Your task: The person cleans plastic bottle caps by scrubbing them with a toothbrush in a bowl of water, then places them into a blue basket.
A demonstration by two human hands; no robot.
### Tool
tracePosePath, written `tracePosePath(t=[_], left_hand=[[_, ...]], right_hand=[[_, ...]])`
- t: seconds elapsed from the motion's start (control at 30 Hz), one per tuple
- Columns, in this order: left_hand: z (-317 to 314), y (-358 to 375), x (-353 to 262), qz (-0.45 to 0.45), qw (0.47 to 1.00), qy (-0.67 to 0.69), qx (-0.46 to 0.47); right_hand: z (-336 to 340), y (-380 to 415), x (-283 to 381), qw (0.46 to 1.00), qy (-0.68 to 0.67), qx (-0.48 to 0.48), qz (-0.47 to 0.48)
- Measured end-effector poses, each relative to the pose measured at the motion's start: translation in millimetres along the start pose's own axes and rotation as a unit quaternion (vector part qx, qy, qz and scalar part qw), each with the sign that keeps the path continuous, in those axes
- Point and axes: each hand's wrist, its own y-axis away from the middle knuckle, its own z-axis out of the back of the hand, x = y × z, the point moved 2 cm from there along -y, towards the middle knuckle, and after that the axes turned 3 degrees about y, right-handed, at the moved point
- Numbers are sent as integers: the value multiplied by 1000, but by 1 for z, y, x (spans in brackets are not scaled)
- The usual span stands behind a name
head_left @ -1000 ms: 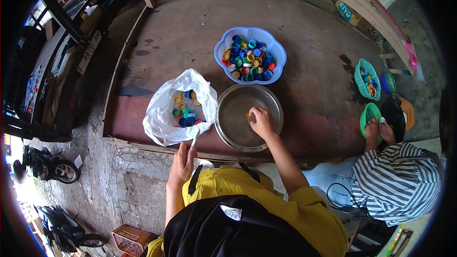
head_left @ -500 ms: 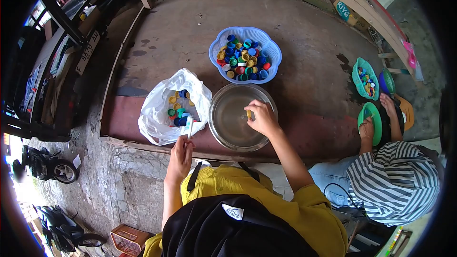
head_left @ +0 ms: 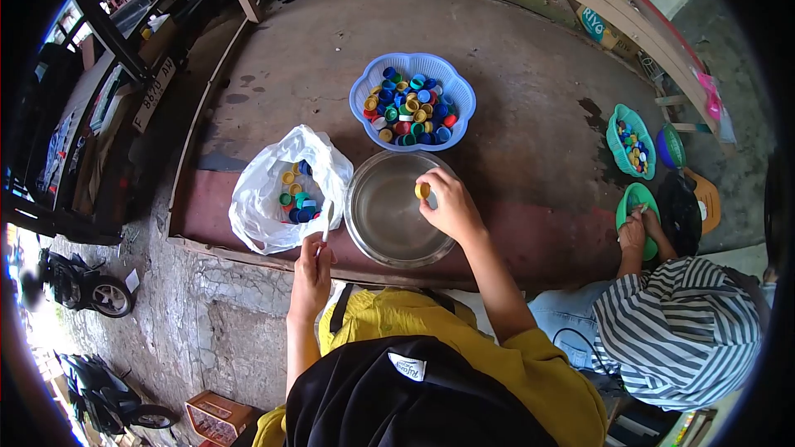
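Observation:
A yellow cap (head_left: 422, 190) is pinched in my right hand (head_left: 450, 209), above the right side of a round metal bowl (head_left: 396, 257) of liquid. My left hand (head_left: 310, 277) is closed round the handle of a white toothbrush (head_left: 326, 222), upright between the bowl and a white plastic bag (head_left: 252, 203). Inside the open bag lie several caps (head_left: 296, 199) in yellow, green and blue. Behind the bowl stands a blue scalloped basket (head_left: 465, 103) with many coloured caps (head_left: 410, 108).
At the right a co-worker in a striped top (head_left: 679, 331) has both hands in a green bowl (head_left: 623, 209). Near them are a turquoise basket (head_left: 614, 142) of caps, a purple-green bowl (head_left: 669, 147) and a black bag (head_left: 681, 211). The wooden table edge (head_left: 248, 258) runs close to my body.
My right hand has lifted slightly and the yellow cap now faces more toward the camera. The co-worker's hands have come together at the green bowl. The whole view has shifted slightly.

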Motion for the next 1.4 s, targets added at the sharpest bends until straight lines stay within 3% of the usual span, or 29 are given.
tracePosePath(t=[0.07, 0.1, 0.13, 0.2, 0.3, 0.4, 0.47, 0.53, 0.73, 0.87, 0.97, 1.0, 1.13, 1.2, 1.23, 1.3, 1.4], left_hand=[[-5, 1, -1, 11, 1000, 7, -5], [-8, 2, -1, 19, 1000, 11, -8], [-13, 4, -2, 8, 1000, 2, -11], [-17, 4, -8, -15, 999, -25, -16], [-25, 8, -15, 31, 999, 12, 6], [-40, 5, -16, 43, 995, 77, 53], [-56, 3, -19, 14, 994, 79, 71], [-67, 4, -27, 53, 988, 74, 125], [-97, 1, -17, 94, 968, 140, 187], [-104, 2, -6, 177, 929, 256, 201], [-104, -3, -3, 114, 973, 120, 158], [-102, -6, -2, 53, 990, 41, 126], [-107, -9, -11, 33, 991, 37, 126], [-111, -12, -9, 15, 993, 15, 115], [-113, -13, -1, 9, 995, 3, 101], [-111, -17, -2, 6, 997, -23, 77], [-113, -15, -14, 30, 990, -33, 136]], right_hand=[[6, 1, 10, 996, -34, -72, 33], [-7, 6, 2, 995, -65, -52, 54], [-19, 11, -10, 992, 56, 114, 6], [-16, 18, -13, 998, 6, 58, 20], [6, 19, -3, 992, -117, -39, -4], [-11, 33, -20, 938, -342, -25, -48], [-23, 46, -28, 908, -416, -10, -56], [-29, 55, -27, 861, -496, 18, -113], [-30, 61, -27, 769, -621, 33, -148], [-29, 61, -28, 772, -615, 58, -153], [-25, 61, -28, 781, -601, 68, -156], [-23, 61, -30, 787, -593, 69, -155], [-30, 61, -40, 768, -609, 54, -192], [-30, 57, -39, 781, -590, 53, -198], [-32, 56, -40, 818, -543, 67, -179], [-36, 57, -42, 800, -560, 45, -208], [-40, 59, -47, 771, -597, 30, -217]])
